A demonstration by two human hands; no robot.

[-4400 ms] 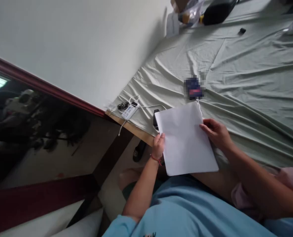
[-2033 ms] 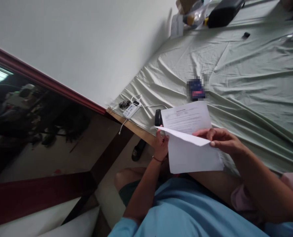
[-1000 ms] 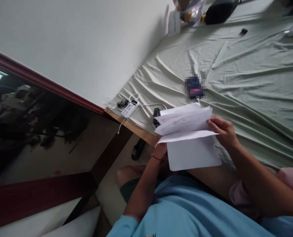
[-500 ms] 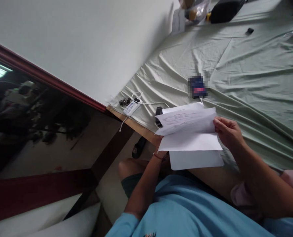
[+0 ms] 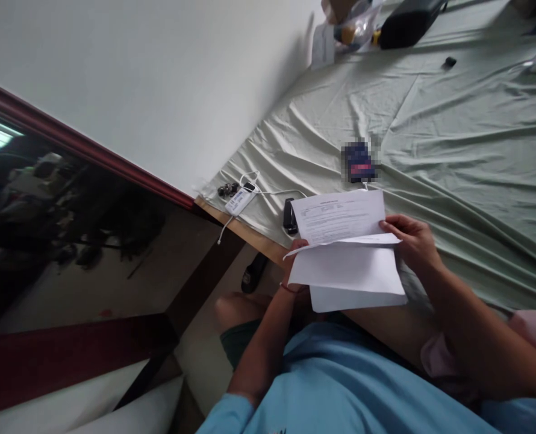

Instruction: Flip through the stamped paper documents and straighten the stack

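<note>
A white printed sheet of paper (image 5: 340,218) is bent into folds over the near corner of a bed with a pale green sheet (image 5: 453,132). Its upper part shows printed lines; the lower blank flap (image 5: 349,271) lies toward me. My left hand (image 5: 295,253) grips the left edge, mostly hidden behind the paper, a red string on the wrist. My right hand (image 5: 410,241) pinches the fold at the right edge with thumb and fingers closed.
A small dark object (image 5: 288,216), a white charger with cable (image 5: 239,199) and a blurred dark blue item (image 5: 358,163) lie beyond the paper. A black bag (image 5: 408,21) and plastic bags sit at the far wall. A sandal (image 5: 254,274) lies on the floor below.
The flat blank sheet was folded over, showing its printed side. In the last half second the lifted upper flap dropped down flatter and my right hand slid slightly left along the fold.
</note>
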